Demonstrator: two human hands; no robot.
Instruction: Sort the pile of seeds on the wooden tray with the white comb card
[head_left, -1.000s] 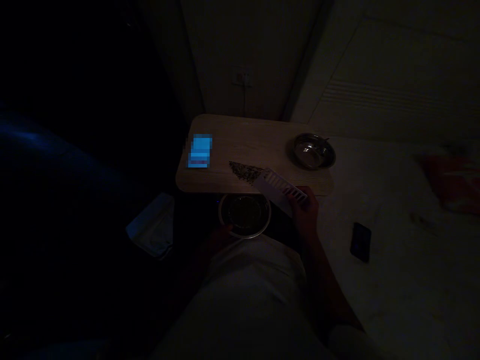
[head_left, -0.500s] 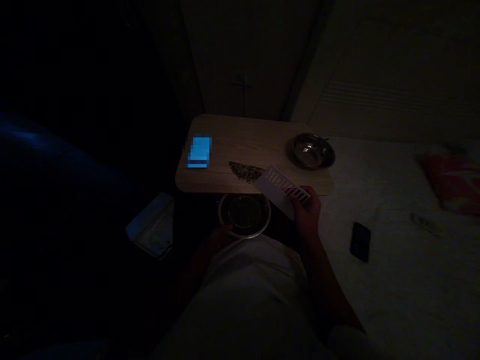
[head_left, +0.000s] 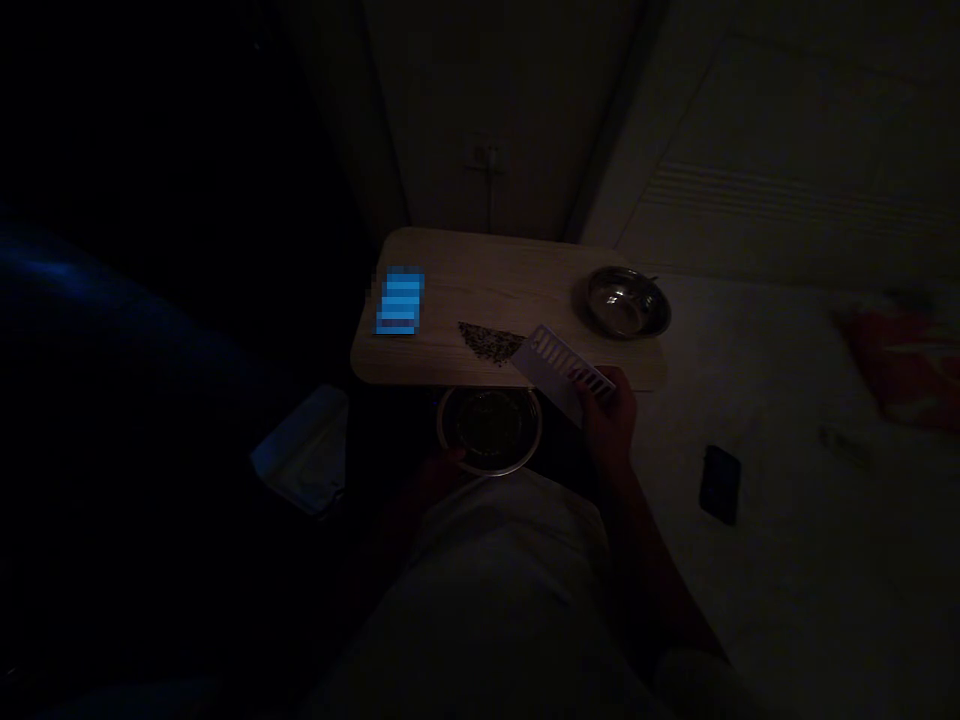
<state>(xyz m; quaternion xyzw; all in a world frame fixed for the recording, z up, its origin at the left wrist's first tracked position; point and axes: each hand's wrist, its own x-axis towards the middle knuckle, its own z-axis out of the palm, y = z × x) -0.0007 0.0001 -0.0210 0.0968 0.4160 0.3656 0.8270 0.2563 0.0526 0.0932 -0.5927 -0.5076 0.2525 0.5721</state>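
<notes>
my right hand has a white slotted board pinched just right of center; its tip's by the little dark bits mid-frame; my left hand grips a metal bowl below them, contents kinda too dark to make out

The scene is very dim, nearly black at left, a pixelated blue patch glowing brightest
</notes>
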